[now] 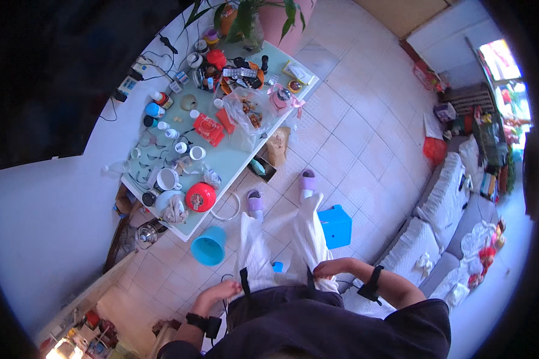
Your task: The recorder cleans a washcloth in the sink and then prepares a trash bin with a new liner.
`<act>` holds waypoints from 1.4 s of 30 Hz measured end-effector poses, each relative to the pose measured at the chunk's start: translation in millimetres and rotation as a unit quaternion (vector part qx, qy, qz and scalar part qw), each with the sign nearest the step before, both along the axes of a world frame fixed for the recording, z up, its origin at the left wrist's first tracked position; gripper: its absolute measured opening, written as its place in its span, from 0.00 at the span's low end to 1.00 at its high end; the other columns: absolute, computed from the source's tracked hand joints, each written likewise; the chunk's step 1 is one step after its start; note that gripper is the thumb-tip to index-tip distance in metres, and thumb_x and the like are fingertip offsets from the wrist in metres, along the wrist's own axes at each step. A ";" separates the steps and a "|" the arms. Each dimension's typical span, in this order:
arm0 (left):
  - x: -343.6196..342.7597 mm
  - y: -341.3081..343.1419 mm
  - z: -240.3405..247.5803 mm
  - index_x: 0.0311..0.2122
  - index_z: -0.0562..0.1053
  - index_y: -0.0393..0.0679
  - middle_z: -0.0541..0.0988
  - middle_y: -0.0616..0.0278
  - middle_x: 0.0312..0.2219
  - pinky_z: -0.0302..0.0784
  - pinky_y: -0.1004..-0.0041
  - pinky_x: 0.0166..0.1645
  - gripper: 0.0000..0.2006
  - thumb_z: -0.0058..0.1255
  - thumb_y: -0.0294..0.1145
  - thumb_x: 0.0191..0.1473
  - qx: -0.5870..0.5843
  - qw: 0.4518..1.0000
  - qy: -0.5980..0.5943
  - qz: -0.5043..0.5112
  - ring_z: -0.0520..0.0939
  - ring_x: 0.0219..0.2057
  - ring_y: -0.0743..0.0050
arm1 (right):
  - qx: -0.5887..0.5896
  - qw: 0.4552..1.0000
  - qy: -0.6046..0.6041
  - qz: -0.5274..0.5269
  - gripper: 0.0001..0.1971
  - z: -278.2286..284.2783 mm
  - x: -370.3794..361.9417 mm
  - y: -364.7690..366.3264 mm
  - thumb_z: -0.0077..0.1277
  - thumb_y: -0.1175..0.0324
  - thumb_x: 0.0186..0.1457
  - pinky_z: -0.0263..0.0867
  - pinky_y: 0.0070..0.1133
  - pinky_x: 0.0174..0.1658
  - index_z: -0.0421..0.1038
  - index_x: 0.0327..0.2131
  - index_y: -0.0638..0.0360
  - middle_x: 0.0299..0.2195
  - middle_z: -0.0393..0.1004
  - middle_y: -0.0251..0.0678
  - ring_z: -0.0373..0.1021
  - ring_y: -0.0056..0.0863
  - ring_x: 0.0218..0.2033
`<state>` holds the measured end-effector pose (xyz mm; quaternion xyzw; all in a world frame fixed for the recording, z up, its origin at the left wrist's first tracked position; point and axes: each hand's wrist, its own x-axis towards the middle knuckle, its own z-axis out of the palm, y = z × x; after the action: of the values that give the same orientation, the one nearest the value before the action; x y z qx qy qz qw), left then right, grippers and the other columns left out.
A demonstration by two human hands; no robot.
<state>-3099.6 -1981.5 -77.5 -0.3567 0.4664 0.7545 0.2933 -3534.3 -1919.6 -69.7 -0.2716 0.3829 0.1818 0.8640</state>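
Note:
Both hands are at my waist, over my light trousers (253, 248) and below my dark top (317, 323). My left hand (223, 291) has its fingers drawn together beside a black strap (245, 282) hanging at the left hip. My right hand (330, 268) is closed with the fingertips against the trousers, right next to a second black strap (310, 277). Whatever lies between the fingers of either hand is too small to make out. A black band with a small device sits on each wrist. Purple slippers (255, 204) are on my feet.
A crowded glass-topped table (233, 173) stands ahead to the left, holding mugs, bottles, bags and a red round container (200, 197). A blue bin (208, 246) and a blue stool (335, 227) flank my legs. A sofa (410, 245) with white covers runs along the right.

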 end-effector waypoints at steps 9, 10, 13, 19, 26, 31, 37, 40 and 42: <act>-150.1 20.4 108.4 0.48 0.72 0.44 0.77 0.64 0.41 0.69 0.69 0.48 0.24 0.38 0.53 0.60 0.103 0.922 -0.079 0.366 0.75 0.39 0.69 | 0.197 0.964 -0.158 0.084 0.10 -123.8 -37.4 -37.4 0.44 0.56 0.55 0.60 0.14 0.19 0.68 0.29 0.51 0.20 0.66 0.25 0.65 0.17 0.20; -170.4 22.3 70.5 0.48 0.72 0.43 0.76 0.64 0.41 0.69 0.70 0.48 0.24 0.38 0.53 0.61 0.163 0.933 -0.048 0.317 0.75 0.40 0.70 | 0.221 0.947 -0.209 0.101 0.12 -160.9 -54.1 -44.8 0.44 0.57 0.56 0.64 0.19 0.29 0.67 0.38 0.51 0.28 0.70 0.27 0.68 0.20 0.28; -224.6 57.5 -16.8 0.50 0.70 0.42 0.76 0.65 0.41 0.69 0.72 0.49 0.24 0.38 0.52 0.61 0.320 0.927 0.023 0.197 0.75 0.41 0.72 | 0.151 0.976 -0.154 0.005 0.17 -195.8 -91.0 -137.5 0.48 0.59 0.54 0.65 0.22 0.43 0.66 0.47 0.51 0.41 0.72 0.29 0.68 0.20 0.43; -330.6 64.0 -133.8 0.46 0.71 0.41 0.76 0.65 0.36 0.67 0.76 0.51 0.19 0.38 0.46 0.62 0.223 0.883 0.037 0.411 0.75 0.41 0.78 | 0.007 0.943 -0.091 -0.321 0.15 -332.0 -110.0 -264.5 0.44 0.61 0.59 0.68 0.24 0.43 0.67 0.45 0.59 0.42 0.72 0.35 0.71 0.27 0.42; -348.6 38.9 -240.0 0.46 0.71 0.36 0.77 0.57 0.33 0.73 0.68 0.48 0.15 0.42 0.35 0.60 0.212 0.695 -0.070 0.683 0.79 0.37 0.68 | -0.764 0.544 0.211 0.275 0.09 -603.1 -271.3 -339.9 0.50 0.68 0.49 0.68 0.27 0.23 0.74 0.35 0.55 0.26 0.76 0.37 0.72 0.27 0.22; -300.7 103.1 -276.5 0.44 0.72 0.36 0.77 0.57 0.31 0.74 0.69 0.46 0.14 0.43 0.36 0.60 0.182 0.583 -0.132 0.781 0.79 0.36 0.69 | -0.734 0.566 0.205 0.315 0.09 -652.7 -239.3 -369.4 0.45 0.71 0.48 0.57 0.36 0.55 0.76 0.32 0.57 0.40 0.76 0.37 0.71 0.32 0.41; -282.8 165.3 -275.7 0.43 0.72 0.36 0.78 0.55 0.31 0.74 0.68 0.47 0.14 0.43 0.36 0.60 0.232 0.564 -0.197 0.767 0.80 0.36 0.66 | -0.283 0.833 0.376 -0.290 0.16 -616.7 -190.4 -323.5 0.44 0.68 0.55 0.65 0.23 0.37 0.69 0.47 0.61 0.36 0.74 0.34 0.72 0.24 0.37; -284.4 153.7 -266.1 0.43 0.72 0.36 0.78 0.55 0.32 0.74 0.68 0.47 0.14 0.42 0.35 0.60 0.252 0.566 -0.178 0.764 0.80 0.36 0.66 | -0.264 0.827 0.354 -0.347 0.20 -571.7 -210.9 -318.8 0.46 0.65 0.56 0.64 0.24 0.38 0.65 0.51 0.62 0.38 0.72 0.33 0.71 0.25 0.41; -283.6 127.9 -253.1 0.43 0.72 0.36 0.78 0.55 0.32 0.74 0.68 0.47 0.14 0.42 0.36 0.60 0.250 0.576 -0.150 0.763 0.80 0.36 0.66 | -0.280 0.805 0.385 -0.354 0.17 -535.8 -232.7 -314.8 0.46 0.63 0.56 0.64 0.23 0.38 0.67 0.47 0.62 0.38 0.71 0.31 0.71 0.26 0.40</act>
<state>-3383.2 -1853.7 -330.6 -0.6015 -0.2361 0.7218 -0.2478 -3767.0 -2234.3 -605.5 -0.2550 0.7881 -0.1617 0.5365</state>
